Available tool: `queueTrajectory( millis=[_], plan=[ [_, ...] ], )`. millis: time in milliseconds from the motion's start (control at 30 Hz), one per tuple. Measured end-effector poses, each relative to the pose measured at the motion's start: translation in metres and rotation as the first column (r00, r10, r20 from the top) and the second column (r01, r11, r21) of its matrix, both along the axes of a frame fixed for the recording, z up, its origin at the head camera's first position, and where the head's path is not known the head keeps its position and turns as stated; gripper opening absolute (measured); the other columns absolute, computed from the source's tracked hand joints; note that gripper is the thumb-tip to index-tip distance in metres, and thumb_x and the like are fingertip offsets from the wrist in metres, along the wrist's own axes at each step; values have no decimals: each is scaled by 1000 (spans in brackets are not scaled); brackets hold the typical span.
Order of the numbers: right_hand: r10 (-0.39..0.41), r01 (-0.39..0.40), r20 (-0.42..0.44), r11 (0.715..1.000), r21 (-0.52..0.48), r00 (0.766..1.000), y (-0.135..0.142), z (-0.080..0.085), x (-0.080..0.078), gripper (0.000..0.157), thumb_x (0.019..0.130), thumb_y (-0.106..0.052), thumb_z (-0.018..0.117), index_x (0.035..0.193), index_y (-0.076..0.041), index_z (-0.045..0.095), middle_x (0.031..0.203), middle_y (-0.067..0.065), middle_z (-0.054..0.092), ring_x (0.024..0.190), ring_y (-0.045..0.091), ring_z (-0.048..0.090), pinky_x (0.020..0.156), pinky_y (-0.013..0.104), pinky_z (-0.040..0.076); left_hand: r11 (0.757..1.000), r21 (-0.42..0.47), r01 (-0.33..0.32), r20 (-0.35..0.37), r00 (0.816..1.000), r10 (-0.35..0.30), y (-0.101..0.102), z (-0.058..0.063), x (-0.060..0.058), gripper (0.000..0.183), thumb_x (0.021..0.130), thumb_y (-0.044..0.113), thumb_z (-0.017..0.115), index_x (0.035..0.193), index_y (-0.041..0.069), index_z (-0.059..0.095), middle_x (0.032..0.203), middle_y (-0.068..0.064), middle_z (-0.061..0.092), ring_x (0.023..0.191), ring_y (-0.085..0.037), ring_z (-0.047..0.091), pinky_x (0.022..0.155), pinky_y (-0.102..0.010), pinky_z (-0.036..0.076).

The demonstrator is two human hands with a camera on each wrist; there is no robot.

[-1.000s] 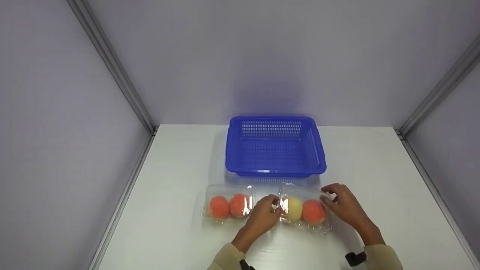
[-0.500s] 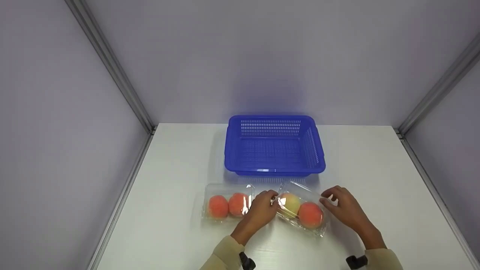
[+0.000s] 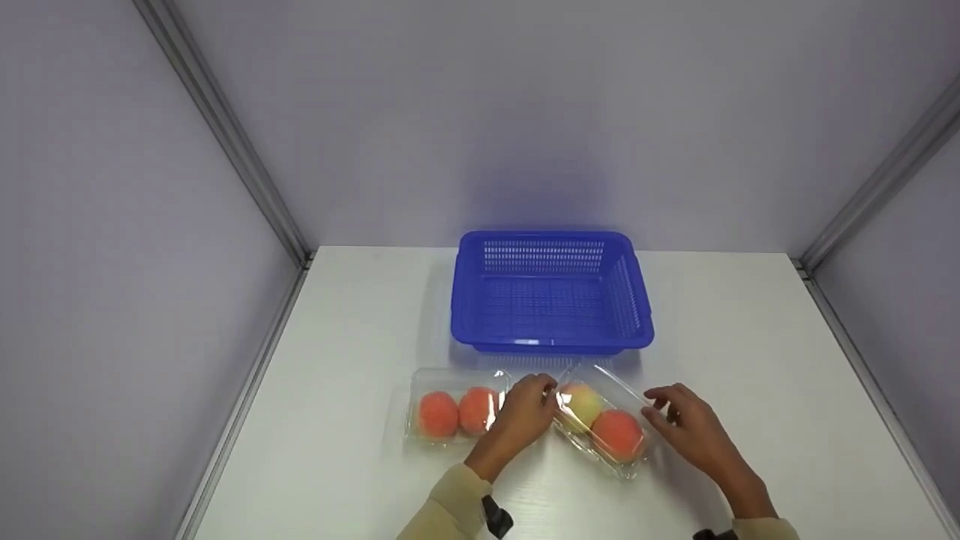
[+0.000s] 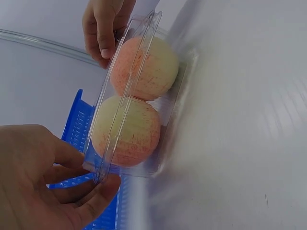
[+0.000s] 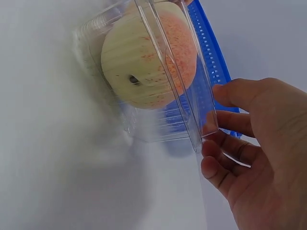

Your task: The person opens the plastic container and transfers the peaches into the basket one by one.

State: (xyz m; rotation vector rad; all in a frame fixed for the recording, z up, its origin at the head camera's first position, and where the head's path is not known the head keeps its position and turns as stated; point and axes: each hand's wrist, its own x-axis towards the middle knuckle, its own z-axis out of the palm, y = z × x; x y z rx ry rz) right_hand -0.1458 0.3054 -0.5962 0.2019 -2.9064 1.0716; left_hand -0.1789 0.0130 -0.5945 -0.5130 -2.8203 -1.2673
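A clear plastic clamshell box (image 3: 619, 386) holds two peaches, one showing yellow (image 3: 580, 409) and one showing red (image 3: 618, 435) from above. At its left end my left hand (image 3: 527, 411) pinches the rim between thumb and fingers, as the left wrist view shows. My right hand (image 5: 268, 139) has curled fingers at the opposite end, with fingertips around the edge of the lid. The box stands at an angle on the white table. Beside my left hand lies a second clear box (image 3: 457, 379) with two red peaches (image 3: 438, 415).
Behind the boxes stands a blue plastic basket (image 3: 551, 346) with slotted sides, against the back wall. Grey walls with metal edge rails enclose the white table (image 3: 360, 315) at the back and both sides.
The right-hand box has turned clockwise, its right end swinging toward the person. My right hand has come slightly nearer with it. The left hand stays at the left end.
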Motion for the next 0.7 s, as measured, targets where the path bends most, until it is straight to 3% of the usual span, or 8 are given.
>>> queueTrajectory(
  millis=[200,333,700],
  plan=[
    [7,-7,20,1000,-12,1000,-4,3,4,20,98,-17,76,115,-6,75,93,-1,64,77,6,52,66,22,47,1000,-24,-6,-50,999,5,0,0,-4,15,99,5,64,107,0,75,96,-10,74,92,-24,70,81,-35,59],
    [13,-11,65,1000,-22,998,-7,5,7,27,100,-21,75,121,-4,71,91,-1,62,76,7,52,66,22,47,999,-52,2,-80,997,-6,0,0,-7,16,99,4,63,109,0,76,102,-12,77,99,-26,73,89,-36,60],
    [37,-34,109,999,-37,993,-11,9,8,21,101,-22,74,115,-7,72,86,-3,57,77,9,50,65,22,44,999,-29,32,-64,997,-34,-1,2,-15,20,100,0,61,112,-2,76,112,-15,78,111,-31,74,99,-40,60]
  ],
)
